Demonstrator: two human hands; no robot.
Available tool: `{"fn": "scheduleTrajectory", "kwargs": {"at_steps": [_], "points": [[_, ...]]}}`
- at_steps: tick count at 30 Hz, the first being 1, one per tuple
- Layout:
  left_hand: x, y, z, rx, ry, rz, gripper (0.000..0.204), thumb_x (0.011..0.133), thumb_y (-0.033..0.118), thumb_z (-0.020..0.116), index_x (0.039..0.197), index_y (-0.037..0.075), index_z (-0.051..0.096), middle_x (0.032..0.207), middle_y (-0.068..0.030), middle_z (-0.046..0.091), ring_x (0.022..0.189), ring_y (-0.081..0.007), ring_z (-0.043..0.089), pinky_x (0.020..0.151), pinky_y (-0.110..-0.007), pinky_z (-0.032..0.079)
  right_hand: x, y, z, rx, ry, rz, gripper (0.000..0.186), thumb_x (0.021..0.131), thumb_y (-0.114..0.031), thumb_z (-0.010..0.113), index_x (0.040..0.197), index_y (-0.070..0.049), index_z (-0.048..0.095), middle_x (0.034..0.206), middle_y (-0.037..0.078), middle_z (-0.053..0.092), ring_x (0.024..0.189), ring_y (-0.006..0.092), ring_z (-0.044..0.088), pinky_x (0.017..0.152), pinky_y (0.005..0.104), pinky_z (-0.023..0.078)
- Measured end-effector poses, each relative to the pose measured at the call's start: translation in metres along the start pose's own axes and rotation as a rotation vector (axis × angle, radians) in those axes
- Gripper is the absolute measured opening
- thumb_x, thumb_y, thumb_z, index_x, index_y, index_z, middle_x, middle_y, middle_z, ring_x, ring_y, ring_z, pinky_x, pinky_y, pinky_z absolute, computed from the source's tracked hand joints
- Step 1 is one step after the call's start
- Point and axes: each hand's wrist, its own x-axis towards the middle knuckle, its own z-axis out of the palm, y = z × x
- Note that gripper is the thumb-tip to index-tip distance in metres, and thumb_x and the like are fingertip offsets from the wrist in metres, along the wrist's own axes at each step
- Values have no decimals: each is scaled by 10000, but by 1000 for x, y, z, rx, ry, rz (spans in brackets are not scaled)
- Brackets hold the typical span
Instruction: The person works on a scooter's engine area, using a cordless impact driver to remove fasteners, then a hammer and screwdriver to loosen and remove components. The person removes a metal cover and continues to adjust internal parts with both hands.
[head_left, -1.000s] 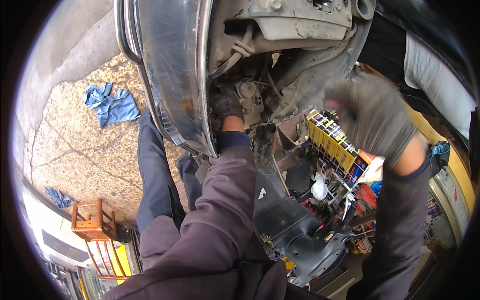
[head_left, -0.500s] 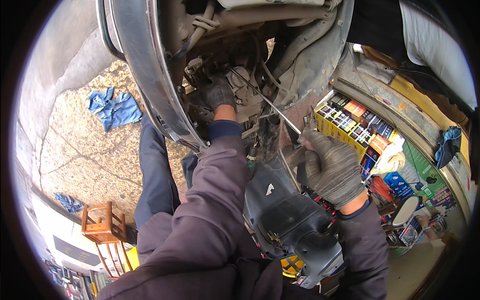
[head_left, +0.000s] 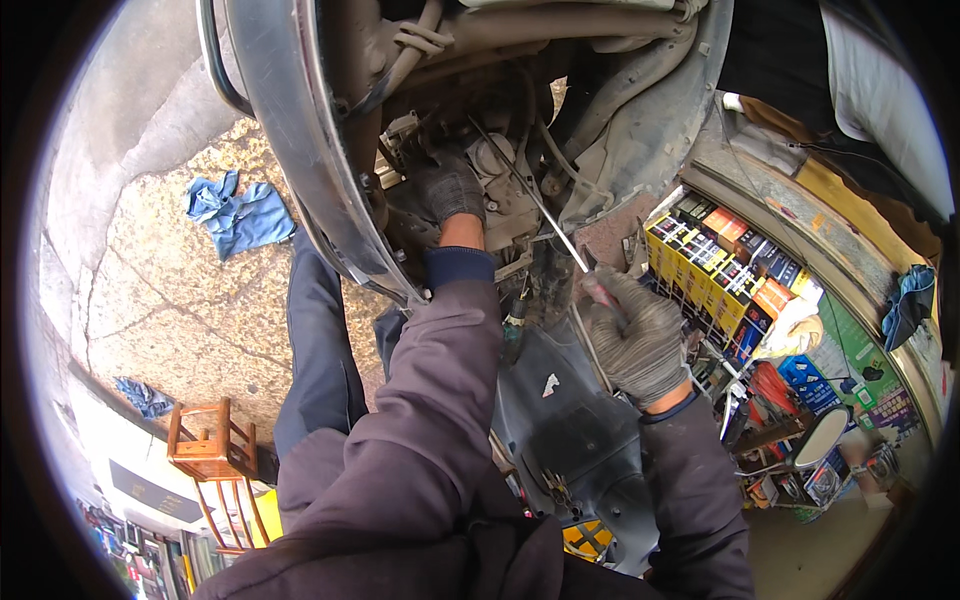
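Note:
My right hand (head_left: 642,342), in a grey work glove, is closed around the reddish handle of a long screwdriver (head_left: 546,210). Its thin metal shaft runs up and left into the opened underside of a vehicle, with the tip next to a round grey housing (head_left: 487,157). Also gloved, my left hand (head_left: 453,190) reaches into the dusty mechanical parts left of the shaft. Its fingers are hidden among them, so I cannot tell what they touch. Below the hands lies a large dark plastic panel (head_left: 560,410) with some small metal pieces on it.
A curved dark body panel (head_left: 300,130) borders my left arm. To the right stand yellow boxes (head_left: 700,265) on a rack, with a pale cloth (head_left: 790,328) beside them. A wooden stool (head_left: 213,455) and blue cloth (head_left: 240,213) are on the left-hand ground.
My right hand has shifted left and turned, bringing the screwdriver's handle into plain view and its shaft steeper. The left hand stays in the same place among the parts; the view has shifted slightly.

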Motion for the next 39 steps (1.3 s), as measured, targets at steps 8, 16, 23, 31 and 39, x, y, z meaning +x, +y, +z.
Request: {"fn": "scheduleTrajectory", "kwargs": {"at_steps": [8,16,23,31,39], "points": [[10,-24,3,196,-54,51,427,915,131,565,1298,-53,517,1276,-208,597,1169,-294,569,991,-327,421,-13,25,40,116,130,6,355,802,42,592,1156,38,623,963,167,721,847,247,718,744,321,567],[4,-18,0,34,26,96,437,833,195,676,1198,-37,615,1058,-170,696,922,-297,655,849,-378,499,-7,17,45,207,125,74,263,842,60,577,1098,85,628,945,184,716,909,238,722,781,308,564],[-9,-6,-2,7,29,77,535,846,163,666,1324,-23,514,1230,-157,624,1070,-255,595,948,-332,449,1,11,38,172,113,62,251,838,48,593,1084,81,636,925,181,719,883,262,726,778,314,564],[-29,12,4,84,66,74,683,806,185,784,1385,2,470,1289,-111,586,1102,-202,569,988,-311,435,7,6,23,40,55,94,247,825,-16,615,1067,5,657,882,167,706,813,305,711,717,356,556],[-38,26,-12,9,-95,29,919,650,391,856,1353,-51,461,1297,-204,574,1144,-303,576,997,-357,444,22,9,5,-25,-7,132,209,826,-39,615,1030,-26,657,865,169,691,797,355,679,715,383,543]]}}
